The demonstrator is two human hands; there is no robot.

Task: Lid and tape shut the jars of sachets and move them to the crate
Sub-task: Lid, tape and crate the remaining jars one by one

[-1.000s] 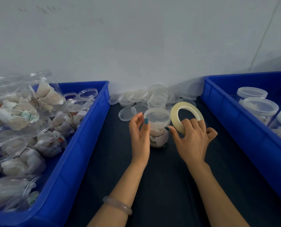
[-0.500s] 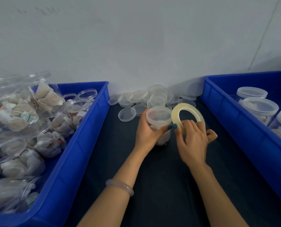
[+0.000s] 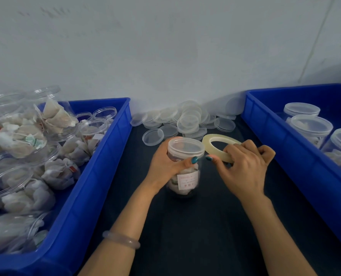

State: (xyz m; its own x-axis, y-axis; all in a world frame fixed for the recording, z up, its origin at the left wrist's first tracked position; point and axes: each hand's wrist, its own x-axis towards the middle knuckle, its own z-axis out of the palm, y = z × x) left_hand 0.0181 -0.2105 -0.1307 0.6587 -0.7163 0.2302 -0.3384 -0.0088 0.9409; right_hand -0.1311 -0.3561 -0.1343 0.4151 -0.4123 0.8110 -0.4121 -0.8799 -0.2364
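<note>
Fingers of my left hand (image 3: pixel 165 163) grip the upright jar (image 3: pixel 186 181) under its lid (image 3: pixel 185 148); my right hand (image 3: pixel 243 168) holds the tape roll (image 3: pixel 215 140) just right of the rim.

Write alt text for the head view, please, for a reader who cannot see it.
A person's left hand grips a lidded jar of sachets while the right hand holds a roll of tape beside its lid. The left crate holds open jars, the right crate lidded jars; loose lids lie behind.
</note>
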